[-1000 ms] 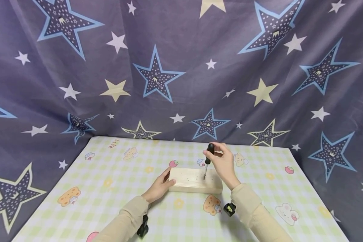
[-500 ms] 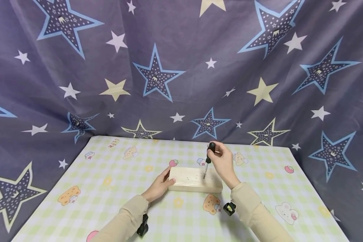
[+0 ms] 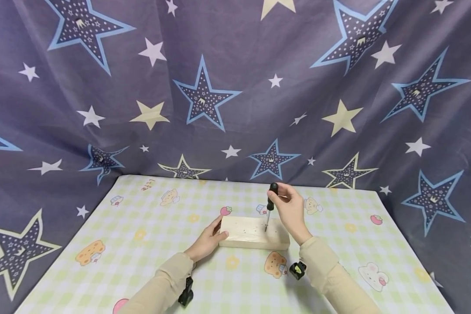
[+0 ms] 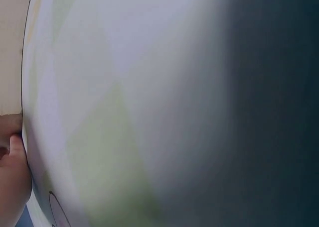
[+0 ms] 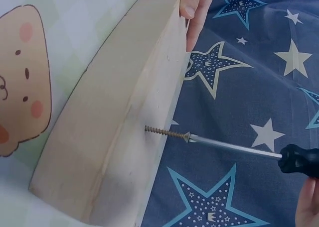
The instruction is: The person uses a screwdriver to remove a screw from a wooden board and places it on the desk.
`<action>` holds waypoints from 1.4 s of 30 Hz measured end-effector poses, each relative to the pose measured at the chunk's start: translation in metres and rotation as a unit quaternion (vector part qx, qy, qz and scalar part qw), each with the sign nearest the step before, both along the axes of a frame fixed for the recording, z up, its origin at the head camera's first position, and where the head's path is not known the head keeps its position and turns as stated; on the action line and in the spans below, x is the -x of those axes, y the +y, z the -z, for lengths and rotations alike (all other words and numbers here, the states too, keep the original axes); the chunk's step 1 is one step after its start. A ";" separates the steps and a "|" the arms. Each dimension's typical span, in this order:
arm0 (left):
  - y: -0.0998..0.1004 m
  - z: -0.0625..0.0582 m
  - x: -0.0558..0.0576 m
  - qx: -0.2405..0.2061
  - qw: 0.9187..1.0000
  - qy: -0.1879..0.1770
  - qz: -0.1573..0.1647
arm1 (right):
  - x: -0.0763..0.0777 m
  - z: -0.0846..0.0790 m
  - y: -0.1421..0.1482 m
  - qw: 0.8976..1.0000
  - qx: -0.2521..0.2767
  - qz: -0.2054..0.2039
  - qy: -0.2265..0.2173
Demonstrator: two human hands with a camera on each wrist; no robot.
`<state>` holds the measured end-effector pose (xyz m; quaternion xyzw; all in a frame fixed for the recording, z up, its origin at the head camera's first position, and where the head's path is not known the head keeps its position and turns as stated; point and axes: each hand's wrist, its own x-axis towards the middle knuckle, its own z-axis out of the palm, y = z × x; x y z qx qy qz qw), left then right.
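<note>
A pale wooden block (image 3: pixel 239 229) lies on the table, long side toward me. My left hand (image 3: pixel 206 242) grips its left end, thumb at the near edge and fingers behind. My right hand (image 3: pixel 292 213) pinches the black handle of a screwdriver (image 3: pixel 272 198) above the block's right half. In the right wrist view the screwdriver's shaft (image 5: pixel 239 147) meets the head of a brass-coloured screw (image 5: pixel 167 132). That screw stands up from the block's top face, its point at the wood and most of its thread showing. The left wrist view catches only part of the left hand (image 4: pixel 14 179) and the block.
A checked tablecloth (image 3: pixel 141 270) with cartoon prints covers the table. Behind it hangs a dark curtain (image 3: pixel 235 126) patterned with stars. Small dark holes dot the block's top near the screw. Black camera mounts sit at both wrists.
My right thumb and fingers have shifted round the screwdriver's handle, which stays nearly in place over the screw. My left hand and the block have hardly moved.
</note>
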<state>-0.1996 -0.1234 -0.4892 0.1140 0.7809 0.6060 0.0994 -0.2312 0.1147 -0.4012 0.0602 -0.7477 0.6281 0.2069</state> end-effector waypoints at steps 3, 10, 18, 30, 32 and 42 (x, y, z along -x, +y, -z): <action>-0.001 0.006 0.003 -0.009 1.000 -0.003 -0.003 | 0.000 0.000 0.000 1.000 0.006 -0.015 0.004; -0.003 0.030 0.015 0.005 1.000 0.004 -0.011 | -0.003 0.001 0.000 0.999 0.005 -0.039 0.011; -0.002 0.034 0.015 0.000 1.000 0.000 -0.015 | -0.007 -0.006 -0.003 0.999 -0.005 -0.042 -0.014; -0.002 0.028 0.015 -0.007 1.000 -0.007 -0.013 | 0.002 0.001 0.002 1.000 -0.023 -0.003 0.006; -0.002 0.029 0.016 -0.006 1.000 -0.006 -0.013 | 0.002 0.002 0.002 1.000 -0.020 -0.004 0.008; -0.002 0.031 0.015 0.003 1.000 0.003 -0.009 | -0.001 0.005 0.005 0.991 -0.089 -0.042 0.093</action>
